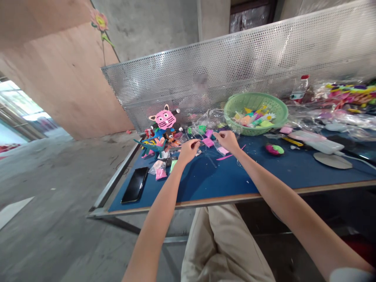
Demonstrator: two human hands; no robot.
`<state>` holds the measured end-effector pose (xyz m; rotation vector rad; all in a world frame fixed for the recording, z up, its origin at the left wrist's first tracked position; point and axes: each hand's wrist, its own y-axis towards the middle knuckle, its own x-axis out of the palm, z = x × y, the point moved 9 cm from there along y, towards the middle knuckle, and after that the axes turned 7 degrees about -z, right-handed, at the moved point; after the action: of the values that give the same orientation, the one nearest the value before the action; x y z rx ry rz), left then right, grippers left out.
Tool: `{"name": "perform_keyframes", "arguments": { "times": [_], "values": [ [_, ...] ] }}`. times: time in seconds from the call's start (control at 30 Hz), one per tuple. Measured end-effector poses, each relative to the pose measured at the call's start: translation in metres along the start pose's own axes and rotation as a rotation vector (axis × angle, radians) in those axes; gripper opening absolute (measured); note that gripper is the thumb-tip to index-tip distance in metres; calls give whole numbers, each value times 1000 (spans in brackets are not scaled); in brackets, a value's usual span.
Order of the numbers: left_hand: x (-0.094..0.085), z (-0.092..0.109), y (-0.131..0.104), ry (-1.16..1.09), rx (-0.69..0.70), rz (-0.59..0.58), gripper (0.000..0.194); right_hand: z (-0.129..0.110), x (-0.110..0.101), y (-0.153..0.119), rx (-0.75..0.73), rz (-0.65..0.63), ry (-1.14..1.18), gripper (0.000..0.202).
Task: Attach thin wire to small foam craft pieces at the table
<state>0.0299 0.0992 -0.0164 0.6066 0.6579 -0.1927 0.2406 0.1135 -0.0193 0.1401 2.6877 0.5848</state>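
Note:
Over the back half of the blue table my left hand (pixel 189 151) is closed in a pinch. Whatever its fingertips hold is too small to make out. To its right my right hand (pixel 227 141) also pinches, thumb against forefinger, with something tiny or hidden between them. Pink clay packets (pixel 208 142) lie between and just behind the hands. A thin pink strip (pixel 225 157), which looks like a modelling tool, lies below my right hand. Beyond my left hand stands a pink cat face figure (pixel 165 119) among small coloured clay figures.
A green basket (pixel 255 129) of coloured pieces stands at the back right, near a red-capped bottle (pixel 300 90). At the left front lies a black phone (pixel 135 185). A perforated metal panel (pixel 176 70) closes off the back. Plastic bags and a white device (pixel 317 141) crowd the right.

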Motion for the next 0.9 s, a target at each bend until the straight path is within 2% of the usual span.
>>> {"name": "perform_keyframes", "arguments": {
  "times": [0.07,0.17,0.23,0.3,0.43,0.57,0.7,0.77,0.87,0.9],
  "values": [
    [-3,-10,3,-139,-30,50,33,2,1,3,5,-19,339,44],
    [-17,-25,4,-514,-39,207,58,0,14,2,32,-118,796,18],
    [-25,-30,4,-754,-5,266,71,-7,20,-1,27,-179,932,36],
    [-31,-29,4,-876,25,276,80,-14,23,-4,18,-222,990,54],
    [-38,-28,3,-854,3,295,81,-16,23,-7,28,-226,1009,67],
    [-42,-29,1,-742,-33,336,79,-14,20,-7,43,-185,969,67],
    [-41,-26,3,-661,-14,303,75,-13,20,-7,40,-180,942,63],
    [-41,-26,3,-639,-7,295,74,-11,20,-5,29,-186,978,50],
    [-42,-27,3,-630,-3,309,74,-4,18,0,18,-146,1047,10],
    [-43,-28,2,-629,-7,317,73,-1,15,2,12,-110,1056,4]
  ]
}}
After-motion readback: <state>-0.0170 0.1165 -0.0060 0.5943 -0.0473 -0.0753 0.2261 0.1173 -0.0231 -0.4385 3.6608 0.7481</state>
